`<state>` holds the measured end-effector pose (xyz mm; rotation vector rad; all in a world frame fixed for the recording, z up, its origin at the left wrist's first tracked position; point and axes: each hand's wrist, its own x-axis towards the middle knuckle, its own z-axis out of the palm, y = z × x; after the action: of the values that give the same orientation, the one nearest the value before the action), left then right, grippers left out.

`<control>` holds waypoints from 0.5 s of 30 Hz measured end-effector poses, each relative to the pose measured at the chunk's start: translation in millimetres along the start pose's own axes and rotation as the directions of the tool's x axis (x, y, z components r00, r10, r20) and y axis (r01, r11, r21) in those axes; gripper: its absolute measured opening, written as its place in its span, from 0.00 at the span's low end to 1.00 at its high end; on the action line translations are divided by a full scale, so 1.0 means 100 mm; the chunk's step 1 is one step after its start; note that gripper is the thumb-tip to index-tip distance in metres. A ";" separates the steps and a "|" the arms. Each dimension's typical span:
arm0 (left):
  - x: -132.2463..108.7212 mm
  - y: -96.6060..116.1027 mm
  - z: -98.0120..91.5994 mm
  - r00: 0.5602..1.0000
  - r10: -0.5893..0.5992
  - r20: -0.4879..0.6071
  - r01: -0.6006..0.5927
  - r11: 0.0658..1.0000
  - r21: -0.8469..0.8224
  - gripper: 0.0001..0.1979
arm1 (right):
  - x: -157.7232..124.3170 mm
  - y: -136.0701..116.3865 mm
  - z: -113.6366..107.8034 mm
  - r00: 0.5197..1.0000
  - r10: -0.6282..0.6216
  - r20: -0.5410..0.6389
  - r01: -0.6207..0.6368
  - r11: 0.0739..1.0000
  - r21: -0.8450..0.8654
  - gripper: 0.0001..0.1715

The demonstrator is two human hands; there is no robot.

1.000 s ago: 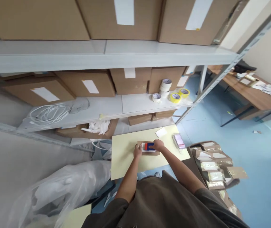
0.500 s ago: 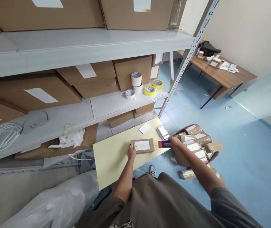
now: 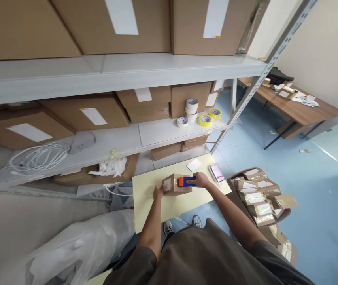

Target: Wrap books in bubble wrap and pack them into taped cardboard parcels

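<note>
A small cardboard box (image 3: 177, 190) sits tilted on the pale yellow board (image 3: 145, 215), with a white label (image 3: 167, 184) on one face. At its left end, my left hand (image 3: 158, 192) grips it with the fingers partly hidden. My right hand (image 3: 199, 179) is closed round a blue-handled scraper (image 3: 185, 181) with an orange-red head. That head lies over the box's upper face; whether it presses on the cardboard I cannot tell. Behind the box rests a white card (image 3: 193, 164), and a phone (image 3: 216, 173) lies near the board's right end.
Shelving (image 3: 127, 75) with large cartons rises in front. White tape rolls (image 3: 191, 107) and yellow tape rolls (image 3: 205, 120) stand on the middle shelf. A carton of small taped boxes (image 3: 256, 198) is on the floor at right. Plastic wrapping (image 3: 91, 237) bulges at lower left.
My right hand has brought the scraper left, from beside the box to over it. The box has been turned and tipped in my left hand. The camera view has shifted left.
</note>
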<state>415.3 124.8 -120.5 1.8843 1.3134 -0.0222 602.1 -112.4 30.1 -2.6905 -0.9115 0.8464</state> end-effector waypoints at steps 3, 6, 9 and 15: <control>-0.01 -0.07 -0.26 1.000 0.005 0.000 -0.005 0.996 -0.084 0.24 | 0.11 -0.75 0.13 0.999 -0.031 0.012 0.032 0.997 -0.067 0.31; -0.09 -0.06 -0.39 0.990 0.130 0.047 -0.113 0.956 -0.272 0.27 | 0.17 -1.30 0.22 0.998 -0.046 0.044 0.051 0.990 -0.129 0.31; -0.17 0.00 -0.40 0.988 0.145 0.053 -0.121 0.941 -0.317 0.28 | 0.20 -1.53 0.20 0.998 -0.035 0.046 0.043 0.985 -0.166 0.30; -0.30 0.16 -0.30 0.996 0.084 0.004 -0.082 0.986 -0.145 0.30 | 0.18 -1.36 0.17 0.999 -0.031 0.041 0.036 0.990 -0.134 0.31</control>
<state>401.6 118.1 -77.9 1.8115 1.1963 0.1042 535.5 6.8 53.9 -2.7716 -1.0559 0.8622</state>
